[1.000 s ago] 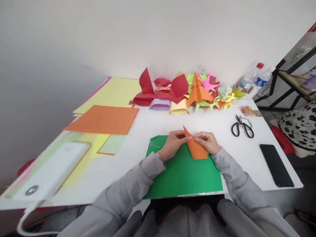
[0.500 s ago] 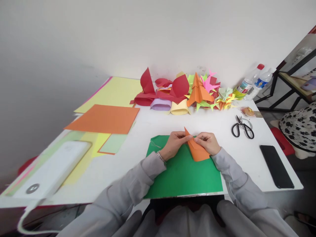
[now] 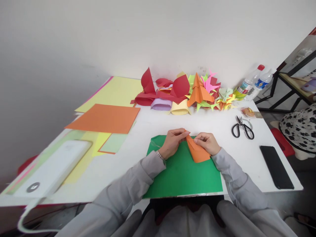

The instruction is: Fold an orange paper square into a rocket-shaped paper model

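A small piece of folded orange paper point(image 3: 199, 152) is held between my two hands, just over a green sheet point(image 3: 182, 177). My left hand point(image 3: 172, 142) pinches its narrow upper tip between thumb and fingers. On the paper's upper right side, my right hand point(image 3: 207, 143) closes with the thumb on top and the fingers partly behind. The wide lower edge of the paper hangs free toward me. A layered fold shows on its face; the back is hidden.
Paper models point(image 3: 199, 92) crowd the wall side. Black-handled scissors point(image 3: 240, 126) and a phone point(image 3: 276, 167) lie right, with two bottles point(image 3: 247, 84) behind. Left are an orange sheet point(image 3: 106, 118), paler sheets point(image 3: 108, 92) and a white power bank point(image 3: 56, 168) with its cable.
My left fingers have slid up and slightly left to the paper's pointed tip, which they now cover. My right hand stays almost in place.
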`<state>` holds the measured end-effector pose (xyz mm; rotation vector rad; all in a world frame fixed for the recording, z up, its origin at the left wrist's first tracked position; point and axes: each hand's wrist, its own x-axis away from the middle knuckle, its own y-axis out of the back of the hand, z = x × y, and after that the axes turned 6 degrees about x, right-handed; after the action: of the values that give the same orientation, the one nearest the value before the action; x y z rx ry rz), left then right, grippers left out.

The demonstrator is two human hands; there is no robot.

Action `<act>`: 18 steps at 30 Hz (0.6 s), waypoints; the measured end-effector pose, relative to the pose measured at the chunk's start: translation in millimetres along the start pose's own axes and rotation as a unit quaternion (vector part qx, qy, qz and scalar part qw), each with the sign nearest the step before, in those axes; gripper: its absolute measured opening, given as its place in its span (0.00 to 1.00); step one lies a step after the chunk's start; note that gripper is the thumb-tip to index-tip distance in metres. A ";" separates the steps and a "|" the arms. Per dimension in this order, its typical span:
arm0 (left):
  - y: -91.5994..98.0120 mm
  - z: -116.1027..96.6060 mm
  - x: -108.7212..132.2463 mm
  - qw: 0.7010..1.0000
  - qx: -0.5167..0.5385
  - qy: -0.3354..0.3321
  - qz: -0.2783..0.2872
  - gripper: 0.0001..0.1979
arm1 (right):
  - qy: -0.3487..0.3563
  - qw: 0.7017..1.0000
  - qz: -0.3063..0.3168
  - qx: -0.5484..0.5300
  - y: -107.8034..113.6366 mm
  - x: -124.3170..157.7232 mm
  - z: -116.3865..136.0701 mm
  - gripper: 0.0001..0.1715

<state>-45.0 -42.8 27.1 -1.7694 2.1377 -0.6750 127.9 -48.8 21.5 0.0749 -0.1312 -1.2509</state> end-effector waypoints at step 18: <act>6.0 2.6 -4.5 0.997 0.002 -0.045 -0.057 0.09 | -0.016 0.999 0.038 0.011 -0.7 -0.6 1.3 0.18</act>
<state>-47.7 -38.0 21.4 -1.8948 1.9873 -0.6156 126.9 -48.5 22.6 0.0690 -0.1741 -1.1742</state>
